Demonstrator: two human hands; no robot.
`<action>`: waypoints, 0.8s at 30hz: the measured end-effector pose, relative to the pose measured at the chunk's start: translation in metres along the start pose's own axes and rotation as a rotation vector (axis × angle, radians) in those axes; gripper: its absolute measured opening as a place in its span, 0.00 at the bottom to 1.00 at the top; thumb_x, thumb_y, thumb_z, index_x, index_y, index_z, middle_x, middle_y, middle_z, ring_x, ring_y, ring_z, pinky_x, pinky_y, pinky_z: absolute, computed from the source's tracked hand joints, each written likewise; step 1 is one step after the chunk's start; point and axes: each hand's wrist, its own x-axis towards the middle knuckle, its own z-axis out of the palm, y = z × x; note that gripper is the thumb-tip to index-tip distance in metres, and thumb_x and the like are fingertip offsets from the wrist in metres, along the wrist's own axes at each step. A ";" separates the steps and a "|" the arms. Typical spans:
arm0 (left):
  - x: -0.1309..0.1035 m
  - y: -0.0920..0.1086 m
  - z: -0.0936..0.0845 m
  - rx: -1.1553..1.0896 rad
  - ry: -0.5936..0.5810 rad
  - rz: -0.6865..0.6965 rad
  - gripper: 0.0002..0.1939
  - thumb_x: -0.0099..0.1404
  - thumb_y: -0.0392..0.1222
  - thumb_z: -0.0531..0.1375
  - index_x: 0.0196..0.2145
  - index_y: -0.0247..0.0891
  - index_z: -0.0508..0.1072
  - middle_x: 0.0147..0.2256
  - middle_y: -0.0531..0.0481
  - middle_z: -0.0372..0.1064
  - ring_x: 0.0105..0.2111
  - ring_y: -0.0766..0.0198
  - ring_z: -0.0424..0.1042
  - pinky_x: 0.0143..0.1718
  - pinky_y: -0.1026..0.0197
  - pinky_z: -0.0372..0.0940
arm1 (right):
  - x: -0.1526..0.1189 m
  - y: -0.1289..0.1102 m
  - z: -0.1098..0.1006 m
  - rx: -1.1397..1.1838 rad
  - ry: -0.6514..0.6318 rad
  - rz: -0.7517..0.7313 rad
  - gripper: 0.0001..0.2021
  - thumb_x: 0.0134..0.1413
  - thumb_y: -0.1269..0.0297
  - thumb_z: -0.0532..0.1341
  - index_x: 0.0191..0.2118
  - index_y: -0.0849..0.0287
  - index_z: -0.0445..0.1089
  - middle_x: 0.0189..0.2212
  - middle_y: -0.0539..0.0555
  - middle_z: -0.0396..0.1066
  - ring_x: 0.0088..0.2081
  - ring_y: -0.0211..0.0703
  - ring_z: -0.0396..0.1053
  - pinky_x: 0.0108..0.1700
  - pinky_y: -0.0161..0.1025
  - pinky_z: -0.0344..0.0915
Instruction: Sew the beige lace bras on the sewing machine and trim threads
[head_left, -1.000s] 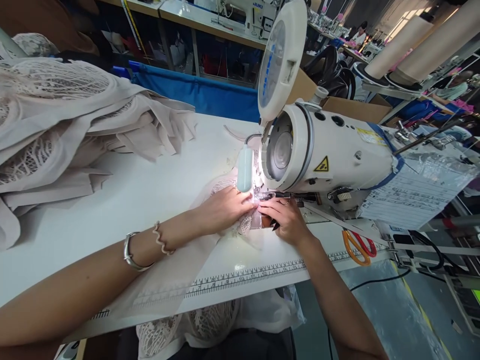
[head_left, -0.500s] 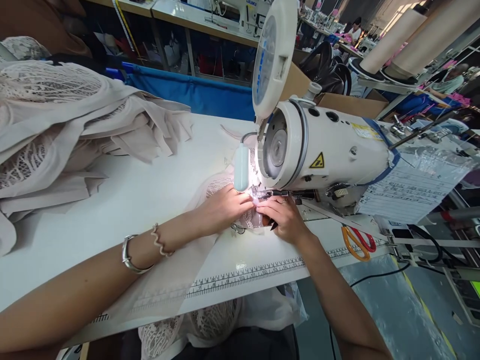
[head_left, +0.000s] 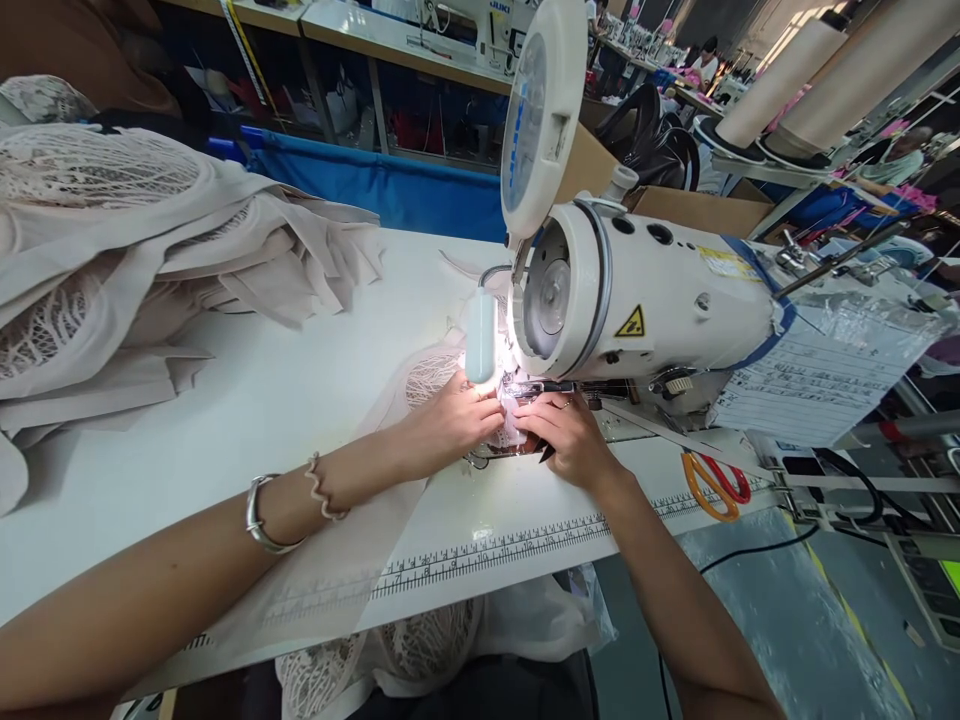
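A white sewing machine point(head_left: 660, 285) stands over the table, and its small lamp point(head_left: 481, 335) lights the needle area. Under the lamp lies a pale pink lace garment piece point(head_left: 435, 372), with sheer fabric trailing towards me. My left hand point(head_left: 455, 425) is closed on the lace at the left of the presser foot, its fingertips partly lost in the glare. From the right, my right hand point(head_left: 568, 437) pinches the edge of the same piece close to the metal attachment point(head_left: 546, 388). Something small and dark shows under its fingers; I cannot make out what.
A heap of beige lace garments point(head_left: 150, 260) covers the table's left side. Orange-handled scissors point(head_left: 705, 488) lie at the right, beside a red handle. A printed ruler point(head_left: 480, 555) runs along the front edge. More lace pieces point(head_left: 420, 645) rest on my lap.
Both hands stay at the needle area. The lace between them has shifted slightly, and my left fingers sit a little lower and further left. The whole view has moved slightly.
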 end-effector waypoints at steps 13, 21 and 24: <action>0.004 0.014 -0.003 0.021 -0.075 0.037 0.15 0.71 0.24 0.48 0.40 0.33 0.73 0.34 0.44 0.70 0.34 0.58 0.66 0.39 0.55 0.59 | 0.003 -0.004 -0.004 0.020 0.064 0.001 0.13 0.64 0.75 0.57 0.30 0.54 0.73 0.35 0.51 0.80 0.39 0.46 0.70 0.45 0.45 0.65; 0.000 0.002 0.002 0.029 -0.072 -0.060 0.16 0.69 0.25 0.50 0.46 0.34 0.74 0.37 0.43 0.70 0.35 0.57 0.67 0.41 0.54 0.58 | 0.000 0.000 0.001 0.083 0.121 -0.018 0.15 0.59 0.81 0.55 0.32 0.56 0.74 0.37 0.53 0.80 0.42 0.47 0.71 0.43 0.43 0.69; 0.003 -0.003 -0.003 0.034 -0.084 -0.073 0.18 0.68 0.24 0.48 0.44 0.35 0.75 0.36 0.45 0.70 0.34 0.58 0.67 0.42 0.54 0.58 | 0.000 0.001 0.003 0.069 0.127 -0.021 0.17 0.56 0.84 0.53 0.36 0.57 0.74 0.41 0.53 0.81 0.45 0.47 0.72 0.47 0.44 0.69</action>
